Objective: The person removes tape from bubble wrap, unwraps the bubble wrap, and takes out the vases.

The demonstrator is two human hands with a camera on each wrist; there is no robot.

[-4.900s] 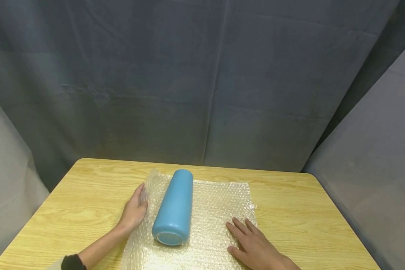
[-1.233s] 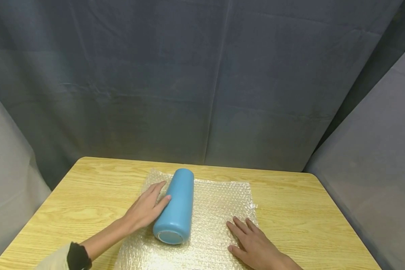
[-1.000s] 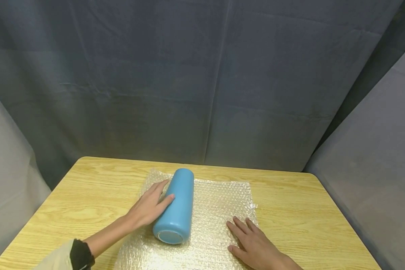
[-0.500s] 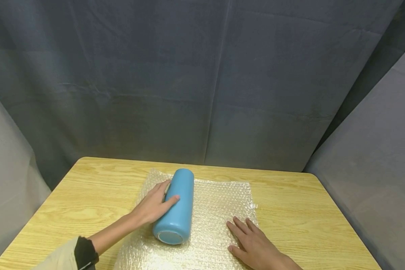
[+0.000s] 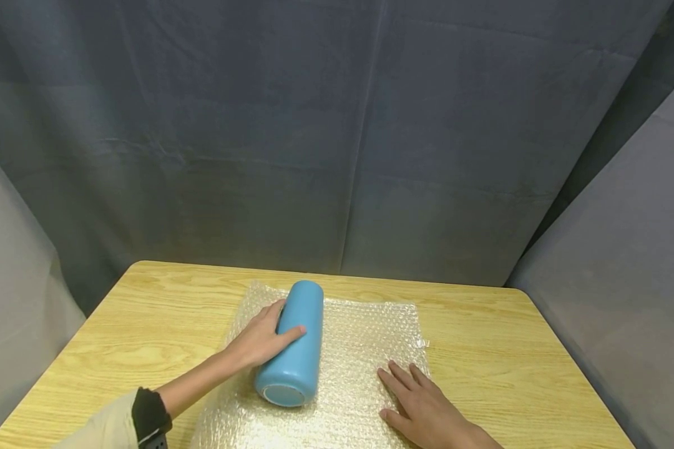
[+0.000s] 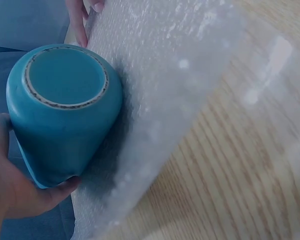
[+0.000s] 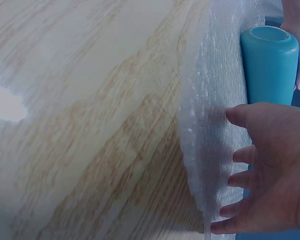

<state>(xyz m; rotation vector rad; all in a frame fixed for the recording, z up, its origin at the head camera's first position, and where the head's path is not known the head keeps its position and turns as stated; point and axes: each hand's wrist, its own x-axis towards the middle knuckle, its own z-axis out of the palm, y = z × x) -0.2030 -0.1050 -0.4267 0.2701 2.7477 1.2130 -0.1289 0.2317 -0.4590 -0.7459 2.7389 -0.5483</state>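
A blue tapered vase (image 5: 301, 362) lies on its side on a sheet of clear bubble wrap (image 5: 365, 349), its ringed base towards me. My left hand (image 5: 261, 340) grips the vase from the left, with the thumb over the top and fingers along the far left side. In the left wrist view, fingers of that hand (image 6: 20, 192) curl in against the narrower part of the vase (image 6: 62, 135). My right hand (image 5: 421, 402) rests with spread fingers on the right part of the bubble wrap, apart from the vase.
The wood-grain table (image 5: 500, 362) extends left and right of the wrap. Behind it hangs a dark grey curtain (image 5: 269, 156), with pale panels (image 5: 623, 280) at both sides. A dark band and a watch (image 5: 151, 427) sit at the left cuff.
My left hand has left the wrap's left edge and come right onto the vase. Its thumb has since slid further over the top. The vase and right hand have stayed in place.
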